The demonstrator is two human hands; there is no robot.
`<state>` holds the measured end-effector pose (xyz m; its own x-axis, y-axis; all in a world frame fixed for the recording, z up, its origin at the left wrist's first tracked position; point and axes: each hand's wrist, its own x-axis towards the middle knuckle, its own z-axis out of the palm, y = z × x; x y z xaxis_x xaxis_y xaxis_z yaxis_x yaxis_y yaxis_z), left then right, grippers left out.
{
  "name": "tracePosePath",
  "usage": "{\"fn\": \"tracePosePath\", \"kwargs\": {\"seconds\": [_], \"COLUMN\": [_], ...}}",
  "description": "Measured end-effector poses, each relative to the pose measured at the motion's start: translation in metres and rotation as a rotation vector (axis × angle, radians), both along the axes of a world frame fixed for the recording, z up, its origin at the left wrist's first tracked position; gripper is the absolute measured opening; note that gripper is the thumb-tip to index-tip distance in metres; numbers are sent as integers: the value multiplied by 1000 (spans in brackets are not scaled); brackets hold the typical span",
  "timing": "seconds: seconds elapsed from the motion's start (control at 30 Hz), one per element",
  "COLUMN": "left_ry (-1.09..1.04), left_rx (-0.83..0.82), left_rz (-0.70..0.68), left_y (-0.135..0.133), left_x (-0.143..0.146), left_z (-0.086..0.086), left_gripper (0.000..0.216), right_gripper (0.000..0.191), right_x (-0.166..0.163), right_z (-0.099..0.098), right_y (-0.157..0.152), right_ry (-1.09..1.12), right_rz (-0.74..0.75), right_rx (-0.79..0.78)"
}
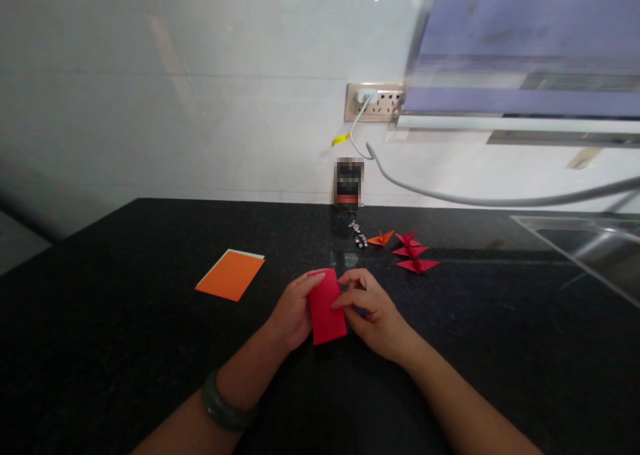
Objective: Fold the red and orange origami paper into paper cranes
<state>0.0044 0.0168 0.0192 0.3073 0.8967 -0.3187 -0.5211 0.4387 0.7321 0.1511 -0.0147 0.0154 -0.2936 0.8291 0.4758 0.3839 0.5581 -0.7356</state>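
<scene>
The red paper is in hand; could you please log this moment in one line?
left hand: holding red paper | right hand: at its right edge | counter: orange paper, paper birds

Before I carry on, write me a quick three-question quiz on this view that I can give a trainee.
1. True or false: the left hand is touching the red paper.
2. Multiple choice: at the left of the picture, a sheet lies on top of a paler one. What colour is the upper one?
A) purple
B) orange
C) black
3. Count: how many red folded birds sit beside the orange bird on the dark counter?

Key: 1, true; 2, B; 3, three.
</scene>
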Motion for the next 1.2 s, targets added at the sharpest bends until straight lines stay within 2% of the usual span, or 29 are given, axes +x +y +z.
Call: {"fn": "tracePosePath", "kwargs": {"seconds": [0.1, 0.23, 0.4, 0.53, 0.63, 0.83, 1.2], "left_ry": [21, 22, -17, -15, 27, 274, 347], "left_rx": [-21, 36, 91, 108, 157, 309, 296], "left_rz": [8, 7, -5, -38, -62, -92, -49], "left_y": [2, 2, -1, -3, -5, -7, -8], "left_x": [0, -1, 1, 3, 4, 2, 4], "left_z": [0, 0, 4, 5, 2, -4, 0], "left_gripper": [12, 14, 18, 34, 42, 33, 28], "right_gripper": [27, 13, 16, 17, 18, 18, 21], "right_x": [-1, -2, -6, -6, -5, -4, -6], "right_z": [3, 7, 4, 0, -1, -3, 2], "right_y": [-2, -3, -1, 3, 4, 4, 2], "right_ry": [1, 6, 59, 62, 60, 64, 71], "right_rz": [34, 30, -206, -337, -356, -374, -369], "right_rx": [-13, -36, -81, -96, -113, -143, -163]}}
